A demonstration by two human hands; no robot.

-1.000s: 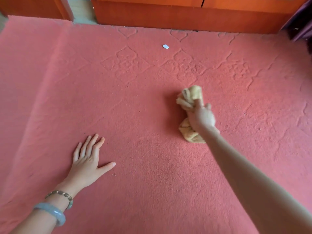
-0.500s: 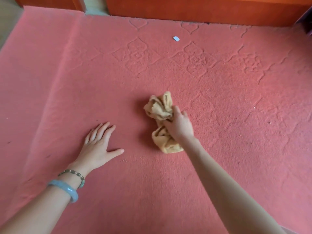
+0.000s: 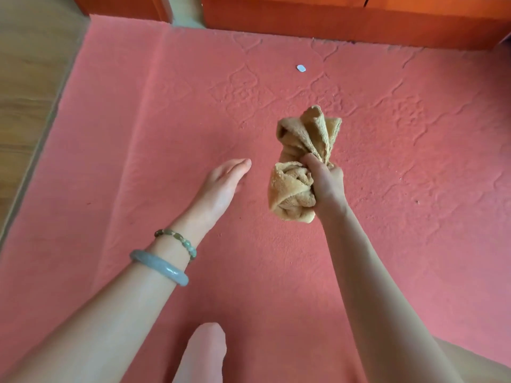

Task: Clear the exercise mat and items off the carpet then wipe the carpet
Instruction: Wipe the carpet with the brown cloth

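Wiping is the step in hand, I judge: the right hand (image 3: 327,181) grips the bunched cloth (image 3: 301,161) at centre frame over the carpet (image 3: 138,134), the left hand (image 3: 221,183) beside it open-fingered and empty; next the cloth needs pressing down to sweep

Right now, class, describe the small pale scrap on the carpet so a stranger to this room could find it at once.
Start at the orange wooden cabinet along the far edge of the red carpet. Just before it, beyond the tan cloth gripped by the right hand, lies the small pale scrap. It is the only whitish thing there.
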